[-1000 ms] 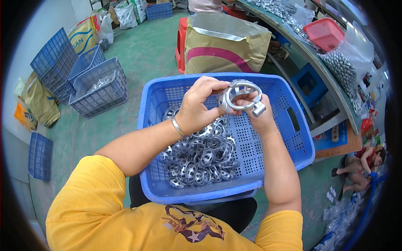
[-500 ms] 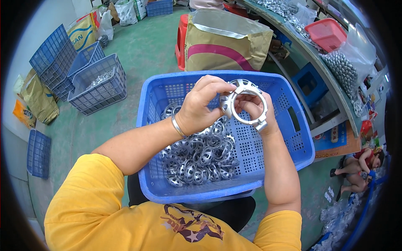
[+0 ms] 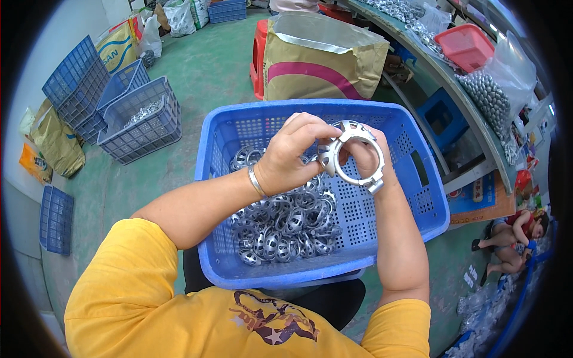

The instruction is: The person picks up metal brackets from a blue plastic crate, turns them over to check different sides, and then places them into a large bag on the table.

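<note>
The metal ring (image 3: pixel 329 160), at one o'clock over the blue basket (image 3: pixel 358 227), is pinched in the left hand (image 3: pixel 289 154) and cradled by the curled right hand (image 3: pixel 364 156), being looked over, I'd say, and turning it calls for easing one grip.

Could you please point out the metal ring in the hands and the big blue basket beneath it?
Metal ring (image 3: pixel 329 157), head view: the left side of its band.
Blue basket (image 3: pixel 289 278), head view: its near rim.

Right hand (image 3: pixel 367 158): fingers partly hidden behind the silver ring (image 3: pixel 327 160).
Far co-worker (image 3: pixel 293 6): cropped by the top edge.
Left gray crate (image 3: pixel 143 138): silver pieces (image 3: pixel 144 112) too small to identify.
</note>
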`<control>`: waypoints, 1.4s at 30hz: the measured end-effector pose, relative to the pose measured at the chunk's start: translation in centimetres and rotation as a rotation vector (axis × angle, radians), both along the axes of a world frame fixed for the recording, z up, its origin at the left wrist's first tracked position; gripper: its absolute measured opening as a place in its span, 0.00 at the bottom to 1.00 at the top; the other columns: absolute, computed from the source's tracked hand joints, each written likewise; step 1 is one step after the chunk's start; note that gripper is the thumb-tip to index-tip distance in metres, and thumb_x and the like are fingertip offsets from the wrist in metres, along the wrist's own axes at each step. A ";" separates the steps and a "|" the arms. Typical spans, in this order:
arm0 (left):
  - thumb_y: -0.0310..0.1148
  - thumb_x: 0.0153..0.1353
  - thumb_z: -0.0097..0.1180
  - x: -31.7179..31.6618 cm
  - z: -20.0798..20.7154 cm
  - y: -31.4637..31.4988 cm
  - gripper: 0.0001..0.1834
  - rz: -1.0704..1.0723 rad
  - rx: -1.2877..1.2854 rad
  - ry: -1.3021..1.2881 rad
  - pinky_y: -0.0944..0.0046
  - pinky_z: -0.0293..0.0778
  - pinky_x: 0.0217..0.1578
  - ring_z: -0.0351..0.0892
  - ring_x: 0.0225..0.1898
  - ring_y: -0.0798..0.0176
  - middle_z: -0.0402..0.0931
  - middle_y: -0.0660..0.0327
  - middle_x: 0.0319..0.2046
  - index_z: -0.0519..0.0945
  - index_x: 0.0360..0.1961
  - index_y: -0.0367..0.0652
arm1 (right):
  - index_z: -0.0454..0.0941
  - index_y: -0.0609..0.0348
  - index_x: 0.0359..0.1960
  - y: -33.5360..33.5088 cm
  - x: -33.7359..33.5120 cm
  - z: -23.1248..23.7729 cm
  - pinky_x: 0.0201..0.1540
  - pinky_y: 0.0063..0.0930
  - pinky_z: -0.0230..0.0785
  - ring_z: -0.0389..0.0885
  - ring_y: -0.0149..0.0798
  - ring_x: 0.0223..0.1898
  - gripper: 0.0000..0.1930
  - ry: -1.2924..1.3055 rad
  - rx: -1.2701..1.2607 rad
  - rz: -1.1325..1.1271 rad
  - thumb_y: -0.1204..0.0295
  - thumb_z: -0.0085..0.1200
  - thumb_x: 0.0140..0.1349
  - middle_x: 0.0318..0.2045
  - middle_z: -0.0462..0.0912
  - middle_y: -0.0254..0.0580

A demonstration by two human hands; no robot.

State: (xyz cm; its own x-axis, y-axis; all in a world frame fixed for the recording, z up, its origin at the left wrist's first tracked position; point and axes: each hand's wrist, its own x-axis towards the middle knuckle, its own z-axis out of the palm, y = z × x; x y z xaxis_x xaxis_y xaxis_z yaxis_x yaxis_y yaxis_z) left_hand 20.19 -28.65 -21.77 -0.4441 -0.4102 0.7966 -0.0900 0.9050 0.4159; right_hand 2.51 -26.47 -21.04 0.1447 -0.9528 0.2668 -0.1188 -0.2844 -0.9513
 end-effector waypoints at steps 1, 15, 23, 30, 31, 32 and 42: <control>0.18 0.33 0.61 0.0 0.0 0.1 0.25 -0.005 0.012 -0.001 0.66 0.69 0.41 0.71 0.38 0.60 0.69 0.58 0.34 0.73 0.39 0.40 | 0.74 0.64 0.26 0.1 -0.1 0.2 0.20 0.17 0.65 0.72 0.25 0.18 0.06 0.006 0.009 -0.005 0.73 0.49 0.53 0.17 0.75 0.37; 0.25 0.47 0.60 0.3 -1.8 -2.1 0.21 -0.273 0.980 0.299 0.71 0.71 0.38 0.72 0.38 0.71 0.69 0.63 0.40 0.69 0.44 0.37 | 0.63 0.60 0.49 -0.3 0.7 -0.4 0.35 0.16 0.68 0.73 0.26 0.34 0.27 -0.259 -0.076 0.039 0.83 0.57 0.45 0.36 0.74 0.35; 0.18 0.40 0.60 -0.6 -3.8 -2.7 0.28 0.129 0.605 -0.174 0.67 0.70 0.42 0.71 0.40 0.65 0.67 0.60 0.38 0.66 0.46 0.39 | 0.66 0.61 0.44 -1.0 -0.6 -1.3 0.39 0.17 0.69 0.74 0.26 0.37 0.21 -0.240 -0.191 -0.095 0.86 0.54 0.46 0.37 0.74 0.35; 0.45 0.36 0.67 -1.1 -7.6 -1.6 0.43 -0.052 0.575 -1.484 0.57 0.64 0.49 0.64 0.51 0.46 0.61 0.45 0.49 0.62 0.53 0.42 | 0.67 0.61 0.43 -0.3 0.0 0.4 0.41 0.19 0.68 0.73 0.29 0.39 0.19 -0.090 -0.592 -0.174 0.86 0.52 0.48 0.43 0.71 0.41; 0.45 0.37 0.66 -1.2 -7.9 -1.2 0.42 -0.123 0.540 -1.558 0.57 0.64 0.49 0.64 0.51 0.46 0.61 0.45 0.49 0.62 0.54 0.42 | 0.67 0.61 0.43 -0.1 0.0 0.6 0.41 0.19 0.68 0.73 0.30 0.40 0.19 -0.052 -0.646 -0.171 0.86 0.52 0.48 0.43 0.70 0.42; 0.45 0.37 0.66 -1.2 -8.0 -0.8 0.39 -0.136 0.488 -1.587 0.57 0.65 0.48 0.65 0.50 0.47 0.64 0.45 0.47 0.65 0.52 0.41 | 0.67 0.61 0.43 0.1 0.0 0.7 0.41 0.19 0.68 0.73 0.31 0.41 0.18 -0.014 -0.700 -0.166 0.86 0.51 0.48 0.44 0.69 0.43; 0.44 0.43 0.61 -1.2 -8.3 -1.5 0.17 -0.146 0.400 -1.693 0.60 0.71 0.31 0.77 0.28 0.56 0.77 0.54 0.24 0.80 0.26 0.40 | 0.64 0.60 0.46 0.8 0.3 0.5 0.40 0.25 0.73 0.76 0.37 0.40 0.23 -0.156 -0.635 -0.172 0.84 0.56 0.47 0.43 0.71 0.47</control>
State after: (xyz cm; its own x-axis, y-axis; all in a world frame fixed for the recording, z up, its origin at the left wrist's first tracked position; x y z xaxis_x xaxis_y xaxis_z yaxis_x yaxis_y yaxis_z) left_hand 18.98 -30.14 -30.07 -0.6553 -0.3331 -0.6780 -0.5579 0.8185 0.1372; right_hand 2.85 -25.62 -20.58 -0.0804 -0.6105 0.7879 -0.0872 -0.7831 -0.6157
